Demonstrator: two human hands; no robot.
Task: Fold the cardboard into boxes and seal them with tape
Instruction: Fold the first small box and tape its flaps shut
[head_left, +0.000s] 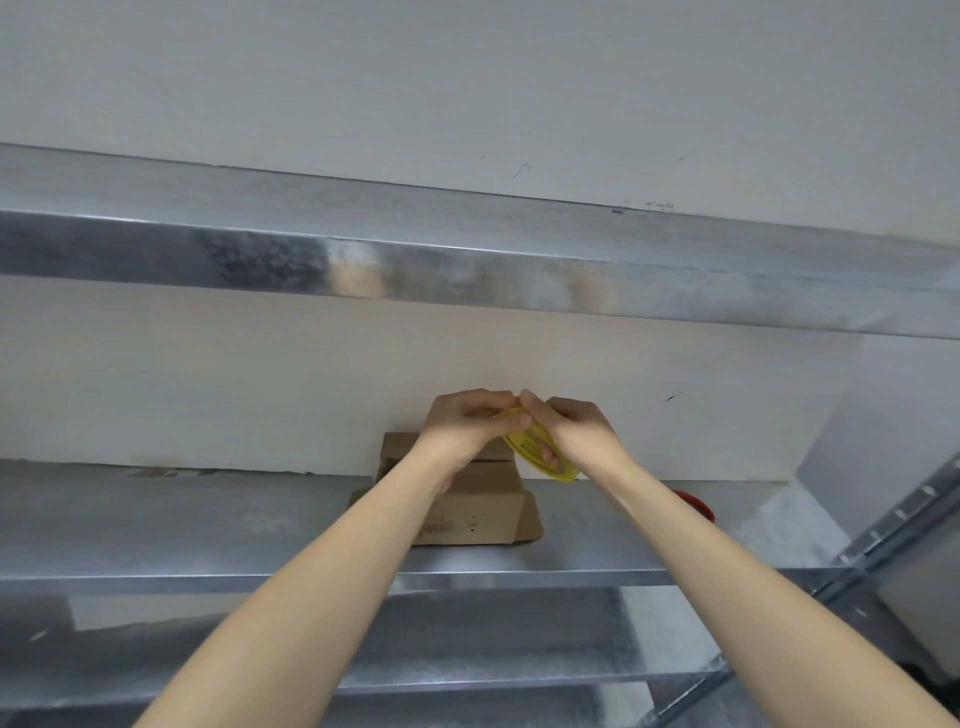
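Grey metal shelf (208, 519) bears one brown cardboard box (483, 512), partly hidden by the left hand (462, 421) and right hand (576, 428), both gripping one yellow tape roll (530, 449) above it; one red object (696, 504) is mostly covered.

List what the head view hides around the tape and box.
Head view:
yellow tape roll: mostly covered by the left hand and right hand; label print blurred.
cardboard box: flaps hidden behind left wrist; sealed or not, unclear.
red object: mostly behind right forearm; unidentifiable.

One cardboard box (483, 506), one tape roll (525, 446), one red object (695, 505) — two hands (467, 422) (577, 432)
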